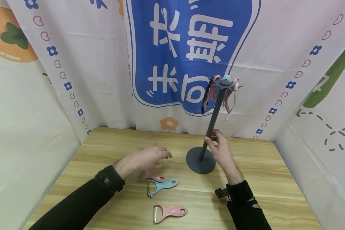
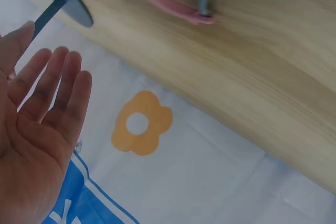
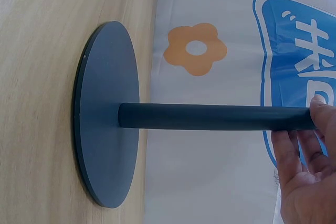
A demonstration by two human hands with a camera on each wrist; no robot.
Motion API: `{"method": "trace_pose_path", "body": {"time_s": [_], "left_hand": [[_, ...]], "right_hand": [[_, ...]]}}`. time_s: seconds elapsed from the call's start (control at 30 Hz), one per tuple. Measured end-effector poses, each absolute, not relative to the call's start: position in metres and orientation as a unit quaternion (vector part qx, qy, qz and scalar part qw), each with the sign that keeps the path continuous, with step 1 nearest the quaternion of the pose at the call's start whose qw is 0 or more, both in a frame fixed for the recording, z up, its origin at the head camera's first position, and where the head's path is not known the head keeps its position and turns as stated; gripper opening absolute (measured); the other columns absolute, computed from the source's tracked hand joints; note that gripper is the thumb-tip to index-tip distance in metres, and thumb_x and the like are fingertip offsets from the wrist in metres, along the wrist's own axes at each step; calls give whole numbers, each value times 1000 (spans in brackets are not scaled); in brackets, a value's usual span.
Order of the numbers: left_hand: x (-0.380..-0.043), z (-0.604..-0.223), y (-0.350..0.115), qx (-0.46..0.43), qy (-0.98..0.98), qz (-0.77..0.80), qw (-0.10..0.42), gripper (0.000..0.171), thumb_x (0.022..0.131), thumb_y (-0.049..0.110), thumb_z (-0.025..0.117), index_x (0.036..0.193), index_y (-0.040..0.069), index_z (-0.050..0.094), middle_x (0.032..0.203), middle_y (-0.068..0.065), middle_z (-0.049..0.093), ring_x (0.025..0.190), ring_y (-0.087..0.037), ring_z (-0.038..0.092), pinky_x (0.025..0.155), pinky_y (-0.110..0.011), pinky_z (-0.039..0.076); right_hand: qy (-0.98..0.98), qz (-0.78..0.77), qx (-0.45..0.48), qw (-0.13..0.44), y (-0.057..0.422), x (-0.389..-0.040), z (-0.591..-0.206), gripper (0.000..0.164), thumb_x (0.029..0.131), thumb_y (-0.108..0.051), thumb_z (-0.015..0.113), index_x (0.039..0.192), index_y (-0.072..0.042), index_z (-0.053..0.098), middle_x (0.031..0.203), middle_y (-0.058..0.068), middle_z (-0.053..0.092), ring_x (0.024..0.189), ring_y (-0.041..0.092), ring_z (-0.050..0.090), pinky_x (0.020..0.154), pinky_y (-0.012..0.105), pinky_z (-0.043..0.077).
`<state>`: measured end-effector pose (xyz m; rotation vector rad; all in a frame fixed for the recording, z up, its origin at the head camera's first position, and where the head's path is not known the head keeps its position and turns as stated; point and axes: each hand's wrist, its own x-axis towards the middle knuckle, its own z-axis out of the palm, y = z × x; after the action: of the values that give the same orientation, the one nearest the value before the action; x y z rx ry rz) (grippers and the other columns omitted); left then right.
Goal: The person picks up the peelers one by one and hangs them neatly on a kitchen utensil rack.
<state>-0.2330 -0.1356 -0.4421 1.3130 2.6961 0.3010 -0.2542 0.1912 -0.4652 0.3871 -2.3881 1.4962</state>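
Observation:
A dark grey stand (image 1: pixel 213 124) with a round base stands on the table. Near the middle of its pole, my right hand (image 1: pixel 222 152) pinches it between thumb and fingers; the right wrist view shows the same hold. My left hand (image 1: pixel 147 158) hovers over the table left of the stand, holding nothing, its fingers loosely extended in the left wrist view. Just below it lies a pink peeler (image 1: pixel 153 177), partly hidden by the hand. Nearer the front are a light blue peeler (image 1: pixel 164 185) and another pink peeler (image 1: pixel 174 211).
Several peelers (image 1: pixel 228 104), pink, black and white among them, hang from the hooked top of the stand. The wooden table (image 1: pixel 109 143) backs onto a printed white curtain (image 1: pixel 100 80), with fabric on both sides.

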Motion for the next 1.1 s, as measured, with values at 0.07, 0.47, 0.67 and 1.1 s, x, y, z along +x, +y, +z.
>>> {"method": "trace_pose_path", "body": {"time_s": [0.07,0.47,0.67,1.1], "left_hand": [[-231,-443,-138,435,892,94,81,35,96,14,73,131,11,67,123,-6,69,109,-17,66,90,-28,58],[-219,-450,-154,417,894,69,150,36,93,28,78,125,14,71,117,-3,70,102,-13,65,87,-29,59],[-219,-458,-154,434,889,44,137,23,92,20,78,115,14,73,103,0,69,85,-5,58,75,-23,56],[-224,-468,-157,441,885,54,140,7,95,18,76,102,17,73,90,6,65,77,-5,53,66,-22,50]], "right_hand": [[-830,521,135,148,191,-254,-465,26,102,-31,66,122,-15,62,112,5,66,106,25,67,86,44,64],[-830,521,134,149,192,-254,-465,28,101,-36,66,121,-16,63,111,5,66,106,25,67,87,46,63],[-832,517,131,150,192,-253,-465,29,101,-36,66,122,-16,63,111,5,66,106,24,67,87,45,63],[-836,510,131,153,192,-254,-465,26,102,-32,66,121,-16,62,111,7,66,106,26,68,87,47,63]]}}
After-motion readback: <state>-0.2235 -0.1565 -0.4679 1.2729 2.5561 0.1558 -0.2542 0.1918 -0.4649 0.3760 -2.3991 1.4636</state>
